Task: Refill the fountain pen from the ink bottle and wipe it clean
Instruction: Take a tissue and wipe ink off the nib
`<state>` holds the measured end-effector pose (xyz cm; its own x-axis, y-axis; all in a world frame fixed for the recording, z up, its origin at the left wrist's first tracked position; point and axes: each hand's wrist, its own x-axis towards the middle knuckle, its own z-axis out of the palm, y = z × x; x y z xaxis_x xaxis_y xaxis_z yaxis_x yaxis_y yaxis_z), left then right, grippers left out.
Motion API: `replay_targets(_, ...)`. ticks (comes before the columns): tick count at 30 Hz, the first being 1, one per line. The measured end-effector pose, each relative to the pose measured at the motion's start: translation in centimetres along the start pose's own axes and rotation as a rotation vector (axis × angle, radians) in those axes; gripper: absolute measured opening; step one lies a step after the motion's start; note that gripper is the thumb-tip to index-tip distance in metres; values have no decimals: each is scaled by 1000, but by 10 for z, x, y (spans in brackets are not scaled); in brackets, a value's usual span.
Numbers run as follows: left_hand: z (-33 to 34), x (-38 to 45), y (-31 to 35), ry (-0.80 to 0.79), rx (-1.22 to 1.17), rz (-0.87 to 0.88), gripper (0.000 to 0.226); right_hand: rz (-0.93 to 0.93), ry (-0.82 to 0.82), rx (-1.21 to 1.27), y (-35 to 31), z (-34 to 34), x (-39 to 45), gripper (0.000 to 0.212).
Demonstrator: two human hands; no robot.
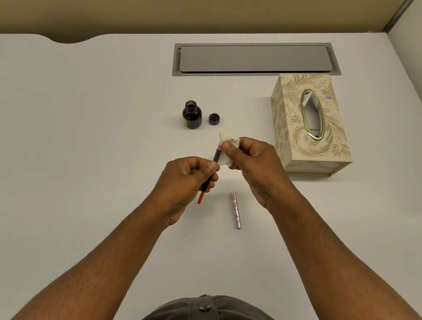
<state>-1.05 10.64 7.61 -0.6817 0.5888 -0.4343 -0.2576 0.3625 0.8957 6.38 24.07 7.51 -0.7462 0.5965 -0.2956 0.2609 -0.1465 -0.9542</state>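
Item: left hand [187, 176]. Grip clenched round the lower part of the fountain pen section [208, 177], thumb and curled fingers pinching it above the middle of the surface [67, 134]; the pen's red end protruded below the fist toward the near edge, its dark, pink-tipped upper part rose toward the far edge.

Item: right hand [254, 164]. Grip grasping a white tissue [227, 148], fingers and thumb pinching it round the pen's upper end, so that the tip itself was hidden in the folds. The two hands stood close together, joined by the pen.

Item: pen barrel [236, 210], metallic with a pinkish pattern. Lay flat on the surface just nearward of the right hand, apart from both hands, pointing roughly from far edge to near edge.

Item: ink bottle [192, 114], dark glass, upright, uncapped. Stood farther from the person than the hands, toward the far edge.

Item: bottle cap [214, 119], dark with a purple rim. Rested just beside the bottle on its right side, not touching it.

Item: tissue box [310, 126], cream with gold leaf pattern and oval slot. Stood toward the right edge, well apart from the bottle.

Item: grey cable hatch [257, 59]. Set flush near the far edge.
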Motion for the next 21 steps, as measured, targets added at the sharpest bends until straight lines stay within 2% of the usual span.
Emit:
replay_targets(3,1,0,0,38,43,17,11,11,112,35,-2,3,3,13)
replay_targets(5,3,0,-1,78,77,33,8,35,244,73,-5,1,8,14)
replay_targets(7,4,0,-3,153,109,56,8,42,324,-38,-6,-5,10,21)
replay_targets(10,6,2,-6,294,162,134,11,126,181,-223,-4,-6,7,23)
replay_targets(13,10,4,-8,355,237,192,15,188,38,-252,-5,0,0,17)
replay_targets(16,11,2,-11,397,370,282,14,129,33,-299,-7,8,-4,22)
replay_targets(21,12,-3,-20,474,659,576,17,52,51,-478,-8,16,-5,30)
